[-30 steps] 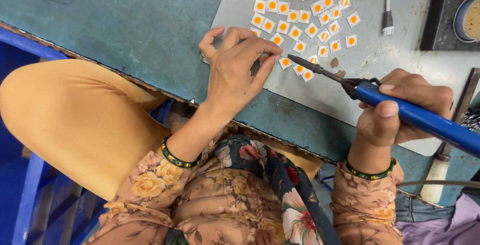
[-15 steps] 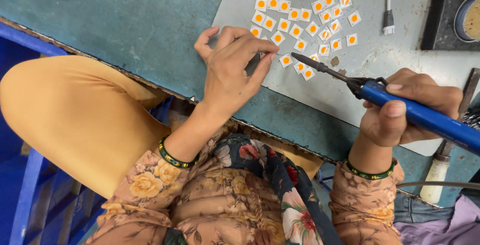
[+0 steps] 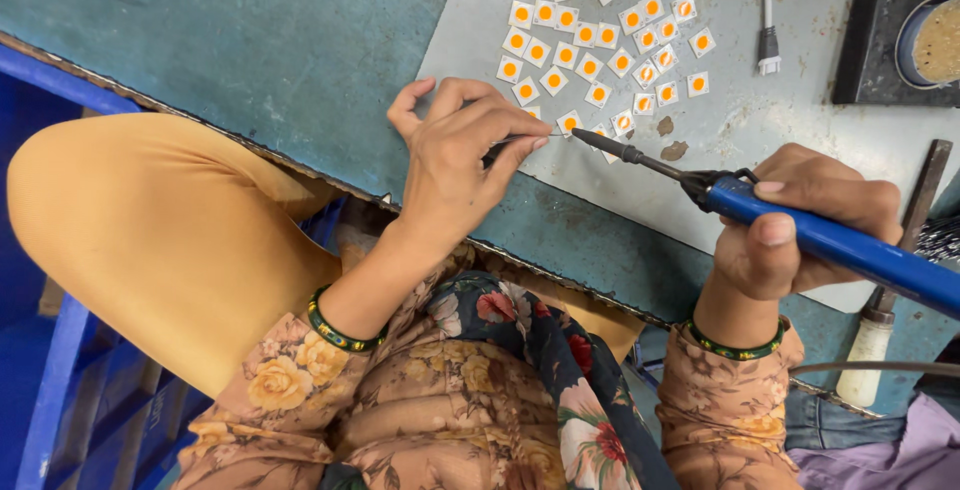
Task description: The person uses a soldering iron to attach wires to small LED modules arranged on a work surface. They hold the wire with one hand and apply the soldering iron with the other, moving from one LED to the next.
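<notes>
On grey metal sheet point(image 3: 800, 120): left hand point(image 3: 460, 165) pinched thin solder wire point(image 3: 520, 137) beside small white square chips with orange centres point(image 3: 600, 35); right hand point(image 3: 800, 220) fist-gripped blue-handled soldering iron point(image 3: 800, 225), tip near wire.

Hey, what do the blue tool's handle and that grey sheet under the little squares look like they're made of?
Soldering iron handle: probably smooth plastic, with an even blue colour and soft sheen; its tip looks like dark metal. Grey sheet: perhaps painted metal or laminate, matte, scuffed and stained.
</notes>
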